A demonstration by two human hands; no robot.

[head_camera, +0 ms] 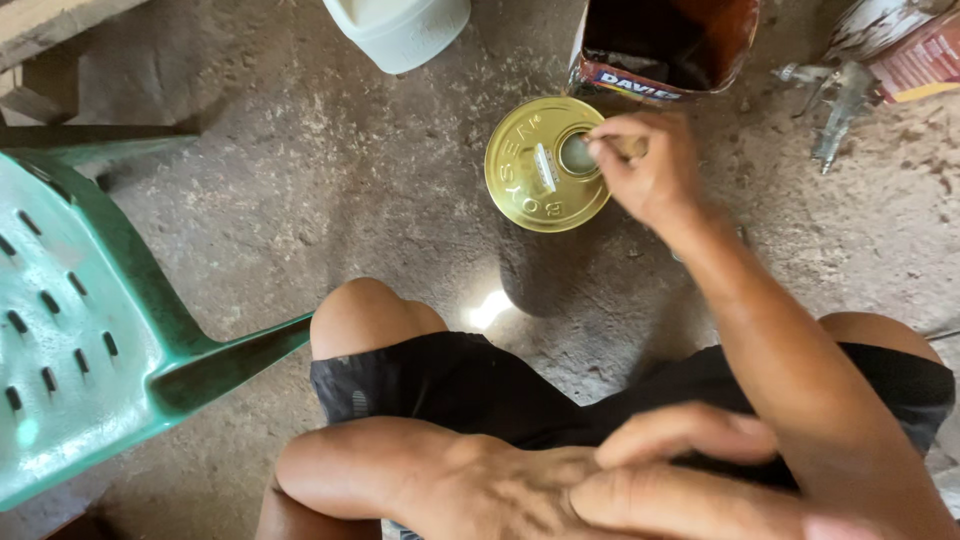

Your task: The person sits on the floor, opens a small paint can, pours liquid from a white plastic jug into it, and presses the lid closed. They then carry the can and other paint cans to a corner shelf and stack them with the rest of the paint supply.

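My right hand at the little cap of the gold can

My right hand (648, 170) is over the round gold can (545, 163), which stands on the dirt floor (330, 170) in front of my knees, and my fingertips (603, 146) are pinched together on something small right at the little round cap (577, 154) in the lid; I cannot tell what it is. I think it goes best if I keep the pinch tight, work straight over the cap and go slow, so the can does not tip. My left hand (560, 490) rests on my leg, fingers loose, holding nothing. The floor is rough, grey and dusty. A green plastic chair (70, 330) is to my left, a white tub (400, 30) and an open dark box (665, 45) stand past the can, and a metal tool (838, 110) lies off to the right
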